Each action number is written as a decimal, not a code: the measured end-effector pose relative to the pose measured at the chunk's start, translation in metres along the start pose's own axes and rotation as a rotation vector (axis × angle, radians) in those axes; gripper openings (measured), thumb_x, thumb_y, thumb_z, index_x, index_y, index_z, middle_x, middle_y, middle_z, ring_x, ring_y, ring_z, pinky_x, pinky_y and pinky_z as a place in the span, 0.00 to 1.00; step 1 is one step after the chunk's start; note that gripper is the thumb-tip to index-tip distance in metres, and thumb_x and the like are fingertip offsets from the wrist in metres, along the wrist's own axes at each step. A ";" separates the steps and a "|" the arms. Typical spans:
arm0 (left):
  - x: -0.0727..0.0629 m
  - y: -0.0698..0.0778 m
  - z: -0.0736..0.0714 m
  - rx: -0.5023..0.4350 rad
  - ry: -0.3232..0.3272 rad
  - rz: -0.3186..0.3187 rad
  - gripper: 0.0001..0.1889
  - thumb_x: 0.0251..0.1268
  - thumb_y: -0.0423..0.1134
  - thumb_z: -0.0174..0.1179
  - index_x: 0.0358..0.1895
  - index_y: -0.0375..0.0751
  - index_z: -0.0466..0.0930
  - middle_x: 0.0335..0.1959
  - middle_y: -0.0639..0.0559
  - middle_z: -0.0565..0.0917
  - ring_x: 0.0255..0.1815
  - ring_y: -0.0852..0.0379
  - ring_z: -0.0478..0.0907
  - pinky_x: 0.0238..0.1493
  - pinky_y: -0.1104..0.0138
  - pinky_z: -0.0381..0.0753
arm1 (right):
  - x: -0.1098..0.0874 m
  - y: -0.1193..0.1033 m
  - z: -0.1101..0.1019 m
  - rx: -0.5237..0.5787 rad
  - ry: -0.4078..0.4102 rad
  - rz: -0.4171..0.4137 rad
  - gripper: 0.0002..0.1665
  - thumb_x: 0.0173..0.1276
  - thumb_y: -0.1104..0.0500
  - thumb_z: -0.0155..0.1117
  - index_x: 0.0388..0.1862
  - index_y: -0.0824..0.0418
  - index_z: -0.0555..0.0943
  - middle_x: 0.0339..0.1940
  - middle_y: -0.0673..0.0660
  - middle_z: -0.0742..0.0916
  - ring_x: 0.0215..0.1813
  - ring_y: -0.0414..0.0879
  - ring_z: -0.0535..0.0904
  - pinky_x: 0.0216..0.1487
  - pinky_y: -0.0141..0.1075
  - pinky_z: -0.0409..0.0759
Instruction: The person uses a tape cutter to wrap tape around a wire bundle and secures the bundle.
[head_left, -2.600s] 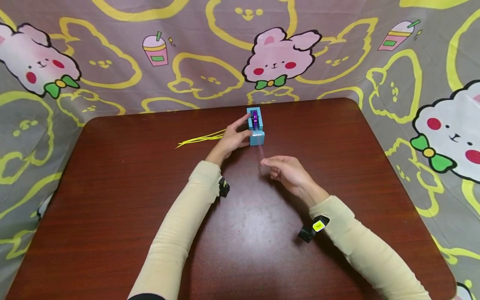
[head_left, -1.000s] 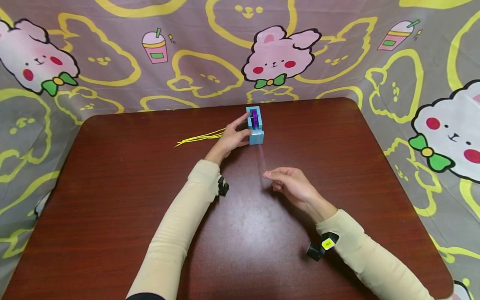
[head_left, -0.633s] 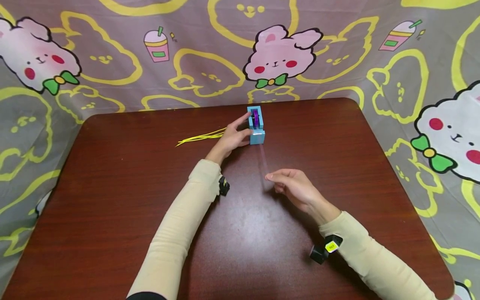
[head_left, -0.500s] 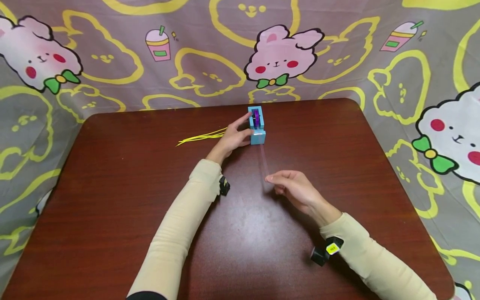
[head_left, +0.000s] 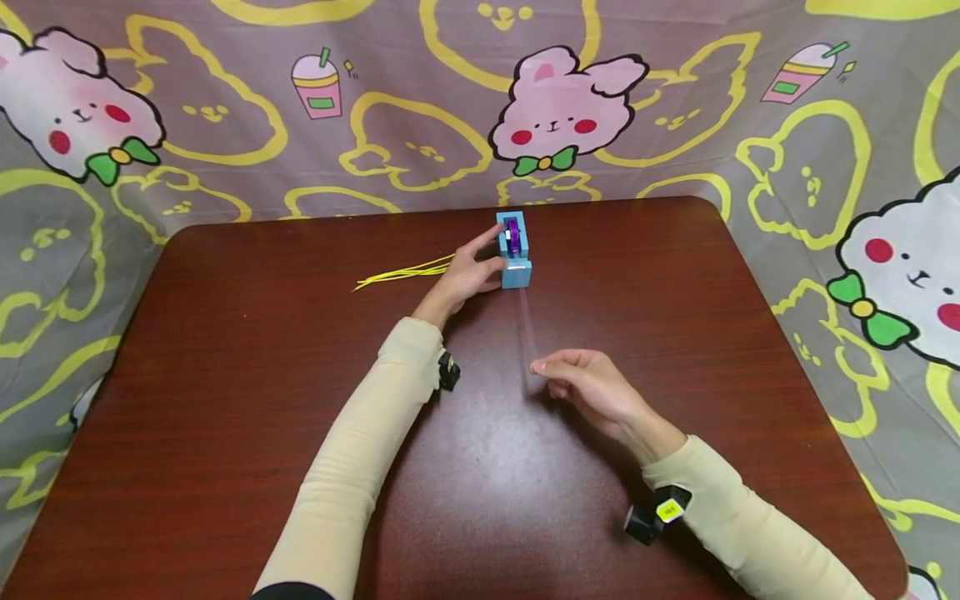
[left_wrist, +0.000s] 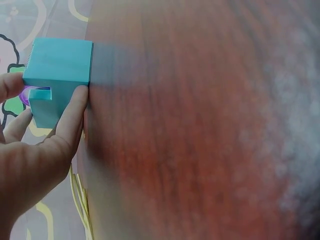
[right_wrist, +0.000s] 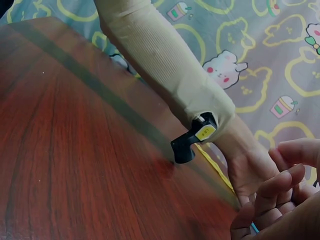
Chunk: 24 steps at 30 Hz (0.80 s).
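Through the left hand (head_left: 467,277) I'm gripping the blue tape dispenser (head_left: 516,276) from its left side, close to the far edge of the table (head_left: 660,283). With the right hand (head_left: 587,381) I'm pinching a clear strip of tape (head_left: 527,323), which is stretching from the dispenser's front toward the near side. 1 purple roll (head_left: 513,236) is sitting inside. Yellow strands (head_left: 397,273) are lying just left of the gripping hand. Patterned cloth (head_left: 420,58) is hanging behind the far edge; the table is spreading wide from the right hand to the right edge.
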<state>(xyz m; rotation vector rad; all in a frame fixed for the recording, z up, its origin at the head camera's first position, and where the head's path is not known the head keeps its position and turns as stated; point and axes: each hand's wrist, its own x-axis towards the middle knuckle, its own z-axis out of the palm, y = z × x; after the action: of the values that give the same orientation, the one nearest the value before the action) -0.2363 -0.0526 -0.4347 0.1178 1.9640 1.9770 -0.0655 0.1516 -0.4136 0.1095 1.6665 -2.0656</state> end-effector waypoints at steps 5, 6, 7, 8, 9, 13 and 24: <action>-0.001 -0.001 0.000 0.000 0.000 0.002 0.34 0.72 0.31 0.57 0.77 0.62 0.62 0.75 0.49 0.61 0.55 0.48 0.79 0.57 0.52 0.79 | -0.003 0.003 0.000 -0.006 0.000 -0.012 0.08 0.70 0.65 0.65 0.30 0.58 0.88 0.20 0.49 0.78 0.25 0.39 0.69 0.37 0.34 0.70; -0.001 -0.001 0.000 0.001 0.000 0.003 0.34 0.72 0.31 0.58 0.77 0.63 0.63 0.75 0.49 0.62 0.55 0.48 0.79 0.57 0.52 0.79 | -0.004 0.004 0.000 -0.007 -0.001 -0.016 0.08 0.70 0.65 0.65 0.31 0.59 0.88 0.20 0.49 0.77 0.25 0.39 0.69 0.37 0.34 0.70; -0.001 0.000 0.000 0.001 0.002 0.004 0.34 0.72 0.31 0.58 0.77 0.62 0.63 0.75 0.49 0.62 0.55 0.48 0.79 0.57 0.52 0.79 | -0.004 0.004 0.000 -0.008 -0.002 -0.020 0.08 0.70 0.65 0.65 0.30 0.59 0.88 0.20 0.49 0.77 0.25 0.40 0.69 0.37 0.34 0.69; -0.001 0.000 0.001 0.000 0.002 0.005 0.34 0.72 0.31 0.58 0.77 0.62 0.63 0.75 0.49 0.62 0.55 0.47 0.79 0.57 0.52 0.79 | -0.004 0.004 0.000 -0.010 -0.004 -0.023 0.09 0.70 0.65 0.65 0.30 0.58 0.88 0.20 0.49 0.77 0.25 0.40 0.69 0.37 0.34 0.69; -0.001 0.000 0.001 0.000 0.003 0.005 0.34 0.72 0.31 0.57 0.77 0.62 0.63 0.75 0.49 0.62 0.55 0.47 0.79 0.57 0.52 0.79 | -0.005 0.005 0.000 -0.010 -0.007 -0.027 0.09 0.70 0.65 0.65 0.30 0.58 0.87 0.20 0.49 0.77 0.25 0.40 0.68 0.37 0.34 0.69; -0.001 0.000 0.001 0.001 0.003 0.000 0.34 0.73 0.31 0.57 0.77 0.63 0.63 0.76 0.49 0.61 0.56 0.48 0.79 0.58 0.53 0.79 | -0.007 0.006 0.002 -0.011 -0.014 -0.031 0.10 0.70 0.65 0.64 0.29 0.56 0.88 0.21 0.49 0.78 0.25 0.40 0.69 0.37 0.34 0.69; 0.000 0.001 0.001 -0.005 0.004 -0.009 0.34 0.73 0.32 0.57 0.77 0.64 0.63 0.76 0.50 0.61 0.55 0.49 0.79 0.58 0.52 0.78 | -0.014 0.008 0.004 -0.029 -0.024 -0.010 0.11 0.70 0.65 0.64 0.30 0.54 0.89 0.27 0.49 0.84 0.26 0.40 0.69 0.39 0.35 0.70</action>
<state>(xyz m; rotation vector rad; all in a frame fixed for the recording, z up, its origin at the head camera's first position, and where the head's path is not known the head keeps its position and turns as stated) -0.2360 -0.0515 -0.4337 0.1037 1.9585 1.9779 -0.0487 0.1507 -0.4150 0.0664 1.6857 -2.0411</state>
